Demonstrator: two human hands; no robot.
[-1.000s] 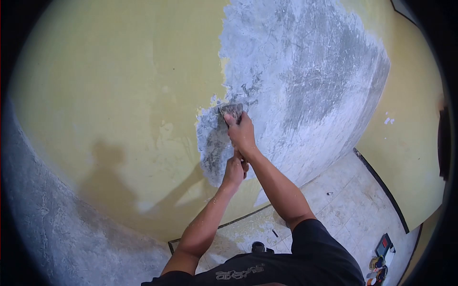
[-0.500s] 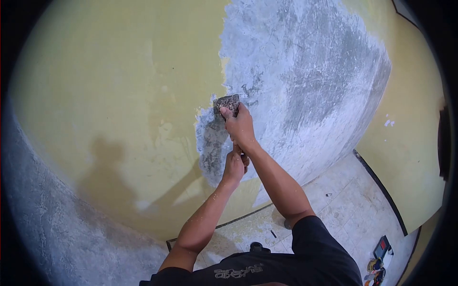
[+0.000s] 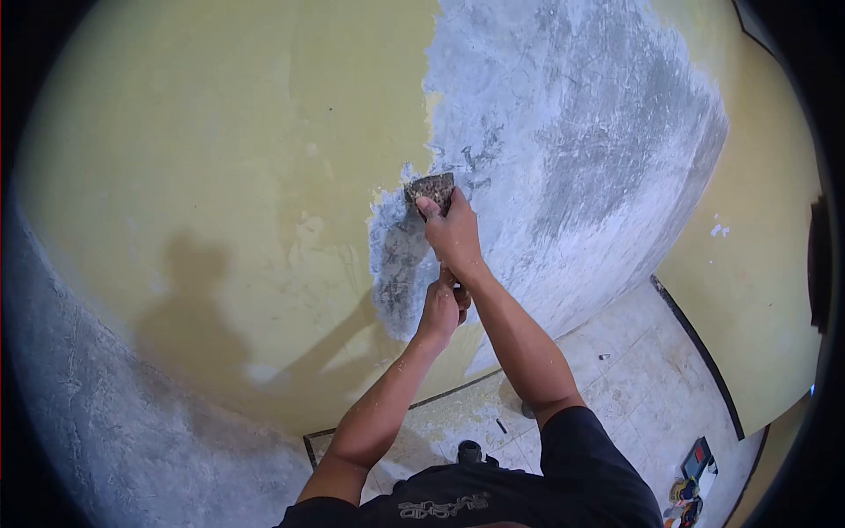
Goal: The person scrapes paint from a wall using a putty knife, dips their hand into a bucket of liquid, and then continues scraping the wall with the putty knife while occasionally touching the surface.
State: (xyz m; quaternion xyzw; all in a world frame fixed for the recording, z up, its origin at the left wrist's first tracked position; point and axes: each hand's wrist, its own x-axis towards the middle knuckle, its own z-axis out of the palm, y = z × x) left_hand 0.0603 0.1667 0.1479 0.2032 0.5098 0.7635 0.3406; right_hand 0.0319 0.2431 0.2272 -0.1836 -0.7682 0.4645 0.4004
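Observation:
A scraper with a wide, speckled blade [image 3: 431, 188] lies against the wall, at the notch where yellow paint [image 3: 220, 114] meets the bare grey patch [image 3: 493, 79]. My right hand [image 3: 454, 236] is closed round the scraper near its blade, with the thumb pressed on the blade's face. Lower down, my left hand [image 3: 443, 310] is wrapped round the handle end, which its fingers mostly hide. Pale flakes cling to my left forearm. Below the blade, a narrow scraped strip [image 3: 400, 273] runs down beside both hands.
Paint flakes litter the tiled floor [image 3: 616, 387] by the wall's foot. A small dark stick [image 3: 502, 426] lies there. Several items, including a dark blue box [image 3: 696, 459], stand at lower right. A rough grey surface [image 3: 176, 440] borders the yellow wall at lower left.
The view has shifted a little, so the wall appears further right. Against the wall marks, the scraper and both hands sit slightly lower. Both grips are the same.

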